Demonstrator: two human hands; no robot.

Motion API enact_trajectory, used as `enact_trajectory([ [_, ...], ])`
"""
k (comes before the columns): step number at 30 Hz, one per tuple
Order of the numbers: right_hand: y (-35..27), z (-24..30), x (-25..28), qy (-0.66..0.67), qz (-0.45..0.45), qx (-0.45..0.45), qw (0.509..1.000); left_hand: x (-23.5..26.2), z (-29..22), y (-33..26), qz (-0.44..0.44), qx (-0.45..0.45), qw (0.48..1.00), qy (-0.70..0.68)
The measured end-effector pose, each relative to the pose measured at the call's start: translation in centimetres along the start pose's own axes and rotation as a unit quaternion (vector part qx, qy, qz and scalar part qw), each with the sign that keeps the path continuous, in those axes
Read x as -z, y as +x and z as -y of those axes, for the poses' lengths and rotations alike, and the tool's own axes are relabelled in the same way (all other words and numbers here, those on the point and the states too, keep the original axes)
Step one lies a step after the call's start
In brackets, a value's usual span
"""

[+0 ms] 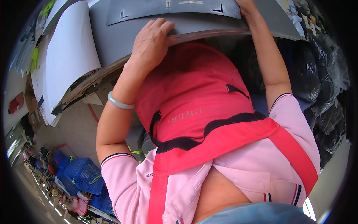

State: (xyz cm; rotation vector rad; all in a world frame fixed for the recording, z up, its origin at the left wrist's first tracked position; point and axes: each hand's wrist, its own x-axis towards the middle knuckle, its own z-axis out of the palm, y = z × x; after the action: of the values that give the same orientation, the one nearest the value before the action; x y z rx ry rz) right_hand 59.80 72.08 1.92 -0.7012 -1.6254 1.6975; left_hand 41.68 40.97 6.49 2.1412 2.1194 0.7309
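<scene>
A flat dark grey plate [173,12] with L-shaped corner marks lies on the grey tabletop [100,33] at the top of the head view. Just below the plate's near edge, my left hand [151,42] rests on the table with its fingers bent loosely over the top and its thumb along the table's front edge. It appears to hold nothing. My right hand [246,6] is at the plate's right end, partly cut off by the frame's upper rim. Its fingers are mostly out of sight, so its grip cannot be made out.
A large curled white sheet [72,56] lies on the table's left side. Clear plastic bags [328,82] hang or pile at the right. Blue crates [84,173] stand on the floor at lower left. A red apron [194,93] covers my lap against the table edge.
</scene>
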Motion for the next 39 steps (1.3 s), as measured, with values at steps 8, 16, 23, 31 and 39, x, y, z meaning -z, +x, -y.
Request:
enact_trajectory([
  [8, -0.5, 1.1, -1.1, -0.038, -0.006, -0.026, 0.999, 0.1, 1.8, 2.4, 0.072, 0.140, 0.973, -0.172],
  [16, -0.5, 0.7, -1.1, -0.055, -0.017, 0.004, 0.998, -1.4, 0.6, -1.0, -0.069, -0.006, 0.995, -0.065],
  [23, -0.6, 1.0, -1.5, -0.115, -0.023, 0.023, 0.993, -1.1, 1.4, 0.6, -0.015, 0.033, 0.990, -0.138],
  [31, -0.6, 0.4, -1.4, -0.102, -0.032, 0.020, 0.994, -0.4, 1.8, 0.8, 0.017, 0.097, 0.969, -0.228],
  [39, -0.4, 0.1, -1.3, -0.133, -0.024, 0.051, 0.990, -0.1, 1.2, 0.3, 0.018, 0.071, 0.978, -0.196],
])
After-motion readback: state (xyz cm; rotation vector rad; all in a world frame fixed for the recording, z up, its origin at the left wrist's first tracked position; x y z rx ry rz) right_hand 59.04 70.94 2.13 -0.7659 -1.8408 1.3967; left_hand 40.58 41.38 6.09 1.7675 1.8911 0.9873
